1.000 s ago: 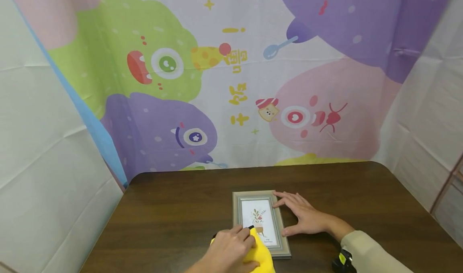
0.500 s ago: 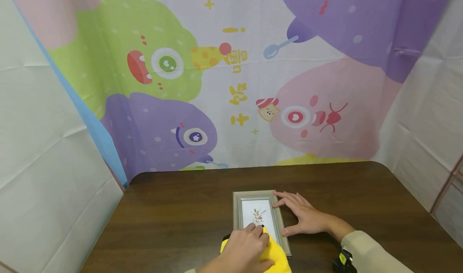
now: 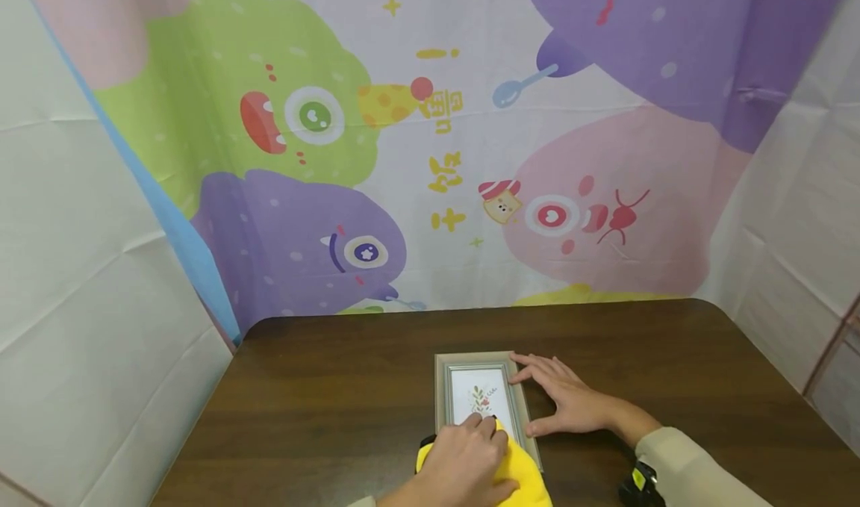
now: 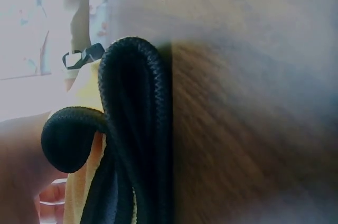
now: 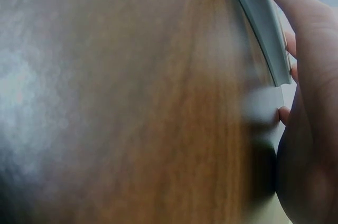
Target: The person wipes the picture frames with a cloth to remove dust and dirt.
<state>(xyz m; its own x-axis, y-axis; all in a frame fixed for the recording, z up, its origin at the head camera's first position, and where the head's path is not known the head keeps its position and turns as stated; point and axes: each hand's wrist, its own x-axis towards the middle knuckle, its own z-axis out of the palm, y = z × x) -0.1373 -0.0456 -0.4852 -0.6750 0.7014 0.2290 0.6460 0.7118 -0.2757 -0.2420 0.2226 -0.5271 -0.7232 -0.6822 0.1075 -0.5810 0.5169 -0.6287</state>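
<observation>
Head view gives us the picture: the frame (image 3: pixel 440 395) lies face up on the worktop (image 3: pixel 322 395), near edge hidden, a plant print (image 3: pixel 481 400) showing in its upper half. And here's the left hand (image 3: pixel 463 451), fingers bent round the yellow cloth (image 3: pixel 522 471), holding it bunched over the lower part of the frame! Across on the other side, the right hand (image 3: pixel 567 402) is spread wide, fingertips up at the far right corner, thumb lower down on the right edge, gripping nothing in the palm.

This looks like a wipe, and that brace matters: the right hand does best to stay firm on the edge and off the print. For the left, flat, even pressure should serve, with the cloth, not bare fingertips, meeting the face, and strokes reaching right into the corners.

One to watch in the left wrist view: the cloth's dark trim (image 4: pixel 132 84) hangs in loose loops. Gathering those folds in would likely save a snag on the rim. How hard the cloth presses, nobody can tell from here.
</observation>
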